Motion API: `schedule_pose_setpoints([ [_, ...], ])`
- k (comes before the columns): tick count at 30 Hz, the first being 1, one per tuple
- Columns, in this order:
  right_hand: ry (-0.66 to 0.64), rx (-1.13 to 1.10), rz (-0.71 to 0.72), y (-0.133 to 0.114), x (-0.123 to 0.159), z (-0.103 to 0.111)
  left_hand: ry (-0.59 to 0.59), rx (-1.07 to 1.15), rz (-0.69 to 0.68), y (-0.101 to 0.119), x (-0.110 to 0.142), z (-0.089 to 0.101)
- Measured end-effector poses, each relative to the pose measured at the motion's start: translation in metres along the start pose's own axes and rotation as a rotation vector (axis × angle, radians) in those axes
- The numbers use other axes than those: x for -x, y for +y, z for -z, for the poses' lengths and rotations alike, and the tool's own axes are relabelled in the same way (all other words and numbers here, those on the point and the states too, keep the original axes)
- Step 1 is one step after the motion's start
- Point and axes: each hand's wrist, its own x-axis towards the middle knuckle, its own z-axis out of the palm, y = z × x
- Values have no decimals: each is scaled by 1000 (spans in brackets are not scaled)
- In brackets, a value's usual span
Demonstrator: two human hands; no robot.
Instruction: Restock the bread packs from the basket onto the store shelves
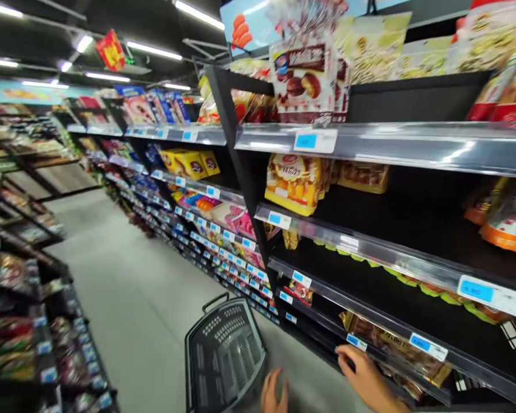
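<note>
My left hand [275,393] shows at the bottom edge, just right of the dark grey shopping basket [192,344] on the floor. Its fingers are apart, with nothing seen between them. Farther right, my right hand [361,373] is in front of the lower shelves, close to a blue-and-white price tag [356,342]. Thumb and fingers are loosely curved with a gap between them, and I see nothing held. Brown-and-gold snack packs [382,338] lie on the shelf behind that hand. The inside of the basket looks bare apart from its slotted walls.
Tall black shelving [236,149] runs along the right side. A bag of chocolate pies [305,77] stands on the upper shelf, above a yellow bread pack [293,182]. The grey aisle floor [129,287] stretches away, with a lower display rack [34,327] on the left.
</note>
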Motion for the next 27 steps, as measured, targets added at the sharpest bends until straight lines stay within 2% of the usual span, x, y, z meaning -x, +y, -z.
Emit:
schedule_pose_setpoints([
  [3,34,-131,-41,-27,-42,2,30,107,106,-23,12,6],
  [5,53,-171,-56,-48,-85,-2,98,161,171,-30,16,10],
  [9,154,-285,-158,-88,-201,-28,179,226,259,-33,23,25],
  [13,197,-396,-385,-117,-321,-60,256,275,326,-35,25,45],
  [16,160,-468,-498,-129,-382,-70,270,313,361,-42,21,59],
  [18,124,-511,-510,-131,-404,-71,244,328,381,-50,17,67],
  [20,100,-545,-494,-130,-414,-70,218,333,395,-57,11,75],
  [23,98,-581,-485,-125,-415,-67,231,331,394,-60,-1,83],
  [27,110,-640,-511,-121,-401,-63,281,331,379,-45,-20,90],
])
